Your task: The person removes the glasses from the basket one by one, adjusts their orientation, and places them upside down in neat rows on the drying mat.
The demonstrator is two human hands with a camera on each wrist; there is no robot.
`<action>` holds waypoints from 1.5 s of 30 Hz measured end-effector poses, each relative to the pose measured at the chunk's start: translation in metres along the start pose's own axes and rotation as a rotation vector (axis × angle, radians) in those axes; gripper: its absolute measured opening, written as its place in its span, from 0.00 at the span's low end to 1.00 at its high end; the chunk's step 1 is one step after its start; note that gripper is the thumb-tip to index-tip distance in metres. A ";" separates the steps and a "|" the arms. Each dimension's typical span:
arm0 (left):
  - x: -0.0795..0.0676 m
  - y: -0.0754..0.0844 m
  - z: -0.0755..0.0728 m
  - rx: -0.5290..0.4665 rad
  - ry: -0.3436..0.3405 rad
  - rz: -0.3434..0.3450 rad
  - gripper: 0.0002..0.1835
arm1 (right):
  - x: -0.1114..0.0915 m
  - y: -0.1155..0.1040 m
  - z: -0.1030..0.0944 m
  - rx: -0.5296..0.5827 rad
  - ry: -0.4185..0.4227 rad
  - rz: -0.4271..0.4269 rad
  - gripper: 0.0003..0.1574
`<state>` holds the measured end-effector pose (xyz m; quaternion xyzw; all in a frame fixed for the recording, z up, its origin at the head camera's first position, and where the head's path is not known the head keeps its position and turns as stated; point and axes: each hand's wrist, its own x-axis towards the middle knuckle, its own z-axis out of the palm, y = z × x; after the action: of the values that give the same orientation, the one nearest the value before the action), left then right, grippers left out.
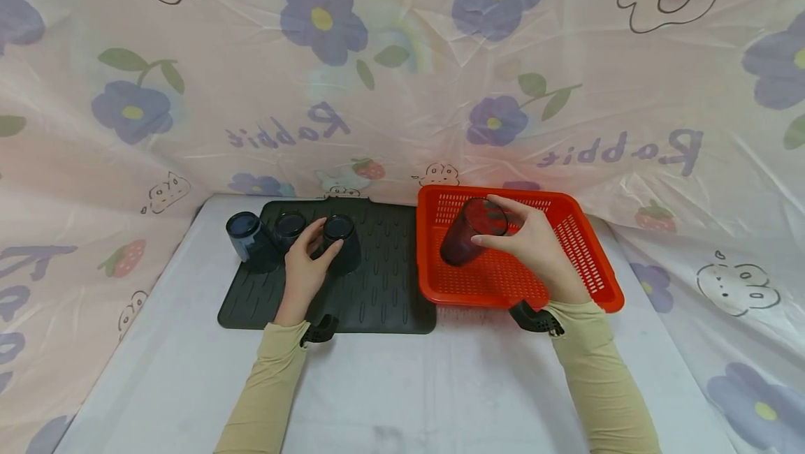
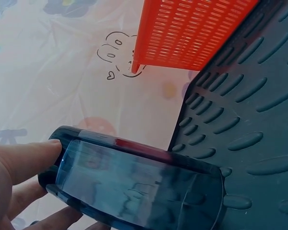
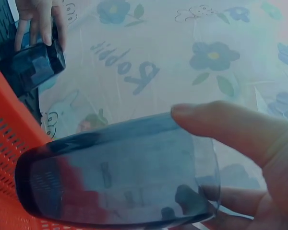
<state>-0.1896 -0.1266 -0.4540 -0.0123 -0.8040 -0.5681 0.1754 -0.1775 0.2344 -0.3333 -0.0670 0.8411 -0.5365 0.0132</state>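
My left hand [image 1: 305,269] grips a dark tinted drinking glass [image 1: 342,248] near its top end. This glass stands upside down on the black ribbed mat [image 1: 390,279], its thick base between the thumb and fingers in the left wrist view. My right hand [image 1: 525,241] holds another tinted glass [image 1: 462,237] near its rim, thumb on the near side and fingers behind. That glass tilts inside the outline of the red plastic basket [image 1: 487,298], base toward the lower left. Close left of my left hand are two more dark glasses, one [image 1: 254,244] at the mat's edge and one [image 1: 289,225] partly hidden.
The mat and basket lie side by side on a white table [image 1: 390,391]. Behind them hangs a flowered rabbit-print sheet [image 1: 402,91], which also drapes along both sides. A black wrist strap [image 1: 321,328] sits on the left wrist, another [image 1: 534,318] on the right.
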 end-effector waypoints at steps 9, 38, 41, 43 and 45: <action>-0.002 0.001 -0.001 0.011 0.015 0.011 0.29 | -0.003 -0.010 0.011 0.102 0.007 0.004 0.47; -0.011 0.008 -0.003 -0.019 0.008 -0.058 0.31 | 0.000 -0.018 0.044 0.241 -0.091 -0.041 0.42; -0.012 0.011 -0.005 -0.016 -0.003 -0.076 0.31 | 0.000 -0.018 0.046 0.264 -0.086 -0.029 0.43; -0.012 0.012 -0.006 -0.014 -0.013 -0.087 0.31 | 0.000 -0.019 0.048 0.277 -0.079 -0.017 0.43; -0.013 0.013 -0.007 -0.012 -0.019 -0.094 0.31 | -0.001 -0.020 0.049 0.295 -0.073 -0.006 0.44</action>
<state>-0.1727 -0.1264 -0.4439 0.0192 -0.8017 -0.5806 0.1406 -0.1703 0.1823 -0.3358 -0.0862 0.7521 -0.6513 0.0517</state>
